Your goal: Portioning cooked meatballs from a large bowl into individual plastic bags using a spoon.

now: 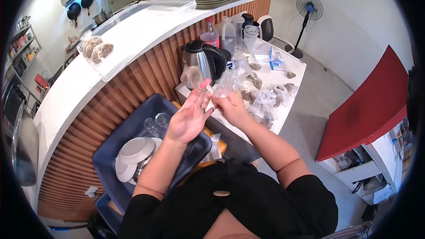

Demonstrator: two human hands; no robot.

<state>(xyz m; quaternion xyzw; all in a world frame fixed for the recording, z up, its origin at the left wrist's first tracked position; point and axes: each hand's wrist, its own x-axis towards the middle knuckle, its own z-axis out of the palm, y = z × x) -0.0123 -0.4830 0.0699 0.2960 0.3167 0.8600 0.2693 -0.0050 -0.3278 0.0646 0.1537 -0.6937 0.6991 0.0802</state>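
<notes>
My right hand (232, 108) pinches the gathered clear plastic of a small bag (192, 75) beside the table. Brown contents fill the bag's lower end, which hangs beyond my left fingertips, in front of the electric kettle (199, 58). My left hand (189, 119) has its palm turned up and its fingers apart; they touch or nearly touch the bag's neck, partly blurred. On the white table (294, 69) lie several clear bags of brown material (255, 83), with a heap of crumpled plastic bags (265, 104) near its right edge.
Below my left arm sits a blue plastic tub (109, 152) with white plates (136, 149) and drinking glasses (162, 119). The curved counter (139, 26) carries a clear tray (108, 74) of filled bags (96, 49). Bottles (209, 35) and a plastic cup (250, 33) stand behind the kettle.
</notes>
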